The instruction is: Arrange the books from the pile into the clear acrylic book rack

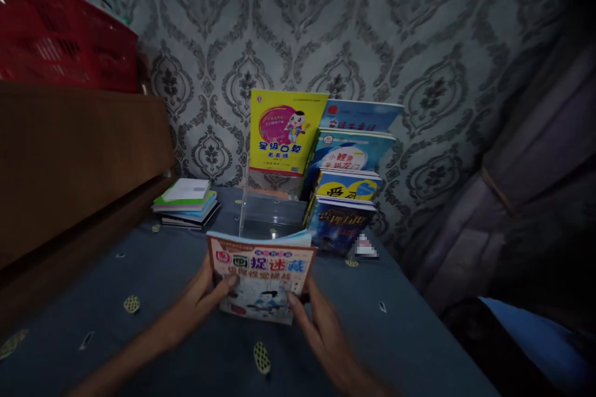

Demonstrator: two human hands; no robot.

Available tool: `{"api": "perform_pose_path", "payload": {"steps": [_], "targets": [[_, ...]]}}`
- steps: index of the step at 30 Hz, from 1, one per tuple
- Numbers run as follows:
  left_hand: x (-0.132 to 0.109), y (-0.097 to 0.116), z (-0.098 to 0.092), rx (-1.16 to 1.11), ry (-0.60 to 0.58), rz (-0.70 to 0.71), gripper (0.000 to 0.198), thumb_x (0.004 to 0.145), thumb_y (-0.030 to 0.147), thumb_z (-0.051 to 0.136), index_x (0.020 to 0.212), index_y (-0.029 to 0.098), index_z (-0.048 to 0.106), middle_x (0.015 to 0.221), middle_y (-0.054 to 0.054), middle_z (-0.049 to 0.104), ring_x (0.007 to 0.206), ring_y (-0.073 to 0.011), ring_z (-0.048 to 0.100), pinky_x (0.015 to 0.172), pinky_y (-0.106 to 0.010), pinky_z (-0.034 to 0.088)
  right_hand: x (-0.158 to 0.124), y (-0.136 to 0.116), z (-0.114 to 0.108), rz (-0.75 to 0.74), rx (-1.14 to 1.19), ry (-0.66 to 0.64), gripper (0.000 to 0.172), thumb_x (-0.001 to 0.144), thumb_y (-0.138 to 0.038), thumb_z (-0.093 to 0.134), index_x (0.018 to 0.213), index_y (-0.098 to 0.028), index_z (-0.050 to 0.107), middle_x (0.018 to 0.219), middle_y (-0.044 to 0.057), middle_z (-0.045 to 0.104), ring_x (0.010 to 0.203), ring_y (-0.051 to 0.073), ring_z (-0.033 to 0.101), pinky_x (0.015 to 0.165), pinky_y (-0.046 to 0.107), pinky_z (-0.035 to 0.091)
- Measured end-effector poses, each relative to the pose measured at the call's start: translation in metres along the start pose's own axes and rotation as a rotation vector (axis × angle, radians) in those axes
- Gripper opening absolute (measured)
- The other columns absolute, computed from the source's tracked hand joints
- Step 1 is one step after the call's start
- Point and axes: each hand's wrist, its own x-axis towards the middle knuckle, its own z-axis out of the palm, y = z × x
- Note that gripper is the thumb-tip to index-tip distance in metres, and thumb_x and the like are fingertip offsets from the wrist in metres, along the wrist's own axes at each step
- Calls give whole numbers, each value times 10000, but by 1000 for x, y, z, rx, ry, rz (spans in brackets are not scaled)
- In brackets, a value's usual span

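Both hands hold a thin children's book [261, 276] with an orange-framed white cover, upright above the blue bedspread [153, 267]. My left hand [202, 298] grips its left edge, thumb on the cover. My right hand [319, 319] grips its lower right corner. Just behind the book stands a clear acrylic rack [270, 211]. A yellow book [285, 131] stands at its back left, and on the right several blue books [349, 189] sit in stepped rows.
A small stack of books [187, 203] lies on the bedspread at the left, next to a brown wooden headboard [69, 155]. A red plastic crate [60, 37] sits on top of it. Patterned wallpaper is behind, and a dark curtain [535, 173] hangs at the right.
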Motion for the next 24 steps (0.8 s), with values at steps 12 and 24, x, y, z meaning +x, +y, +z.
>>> {"api": "perform_pose_path", "payload": {"steps": [12, 24], "targets": [[67, -2, -2, -408, -135, -308, 602, 837, 584, 658, 1334, 264, 547, 935, -53, 737, 604, -165, 653, 362, -183, 438, 91, -5, -20, 15, 390, -251, 366, 859, -512, 584, 1012, -195, 684, 902, 86, 769, 694, 219, 714, 512, 305, 582], [232, 133, -47, 105, 246, 892, 603, 944, 637, 459, 1338, 181, 477, 1251, -116, 637, 1248, -270, 558, 1058, -424, 450, 245, -109, -126, -606, -139, 293, 248, 977, -259, 476, 1177, -155, 579, 1152, 109, 686, 1064, 221, 639, 926, 435, 539]]}}
